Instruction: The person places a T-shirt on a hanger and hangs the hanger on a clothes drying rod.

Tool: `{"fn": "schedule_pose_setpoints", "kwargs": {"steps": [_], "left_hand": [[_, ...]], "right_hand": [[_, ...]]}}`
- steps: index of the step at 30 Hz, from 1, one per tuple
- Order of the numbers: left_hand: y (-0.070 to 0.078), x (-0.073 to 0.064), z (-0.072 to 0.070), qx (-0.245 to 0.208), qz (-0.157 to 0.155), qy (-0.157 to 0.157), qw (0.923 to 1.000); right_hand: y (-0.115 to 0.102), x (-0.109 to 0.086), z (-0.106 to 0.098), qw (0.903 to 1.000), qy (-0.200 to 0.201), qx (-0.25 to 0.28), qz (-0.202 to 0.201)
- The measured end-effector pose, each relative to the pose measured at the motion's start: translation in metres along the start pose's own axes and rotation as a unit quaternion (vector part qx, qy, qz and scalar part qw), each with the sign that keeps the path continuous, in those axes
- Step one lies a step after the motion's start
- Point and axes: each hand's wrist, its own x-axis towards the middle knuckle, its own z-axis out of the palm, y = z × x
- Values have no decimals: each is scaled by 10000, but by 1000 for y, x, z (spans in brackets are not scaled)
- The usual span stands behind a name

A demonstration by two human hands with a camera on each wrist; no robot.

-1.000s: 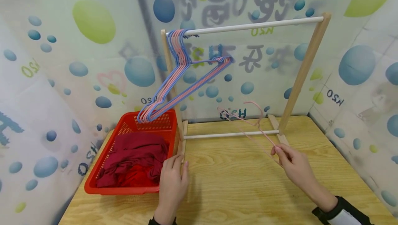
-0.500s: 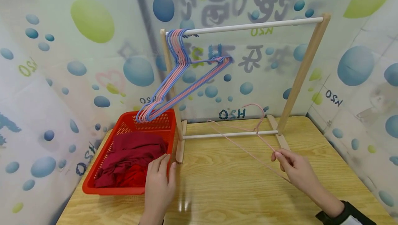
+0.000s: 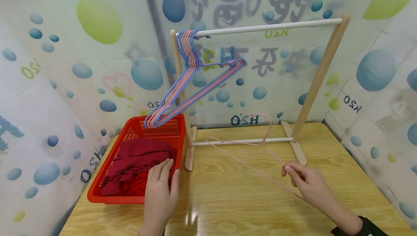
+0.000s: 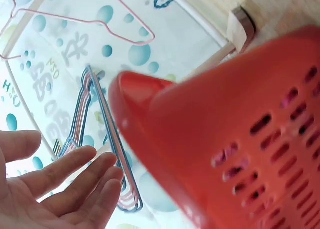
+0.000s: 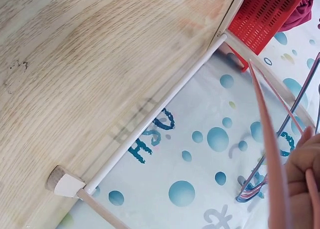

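My right hand (image 3: 307, 181) pinches one end of a pink clothes hanger (image 3: 251, 169), whose hook points up and to the left above the table. In the right wrist view the curled fingers (image 5: 302, 176) show around the hanger's wire. My left hand (image 3: 161, 189) is over the near right rim of the red plastic basket (image 3: 114, 199), fingers extended. The left wrist view has those fingers (image 4: 75, 181) loosely spread with nothing between them, beside the basket wall (image 4: 190, 124). Folded dark red cloth (image 3: 143, 152) lies in the basket.
A wooden rack with a white top rail (image 3: 267, 28) stands at the back of the table (image 3: 234, 199). Several blue and pink hangers (image 3: 189, 73) hang at its left end, reaching out over the basket. A lower white bar (image 3: 241, 142) joins the rack's feet.
My left hand has moved left, from beside the basket to over its rim. The pink hanger has tipped lower and swung left, still in my right hand.
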Motion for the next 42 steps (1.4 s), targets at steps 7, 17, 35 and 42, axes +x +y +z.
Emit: {"fn": "schedule_pose_setpoints", "kwargs": {"steps": [7, 17, 35, 42], "left_hand": [[-12, 11, -26, 217, 96, 109, 9997], [-56, 44, -78, 1074, 302, 166, 9936], [-143, 83, -80, 1800, 1195, -1348, 9670], [-157, 83, -81, 1658, 443, -2774, 9453]], "right_hand": [[1, -1, 4, 9997, -165, 151, -69], [2, -9, 10, 9989, -266, 361, -124], [-8, -13, 5, 9968, -417, 517, -436], [-8, -15, 5, 9978, -398, 435, -314]]}}
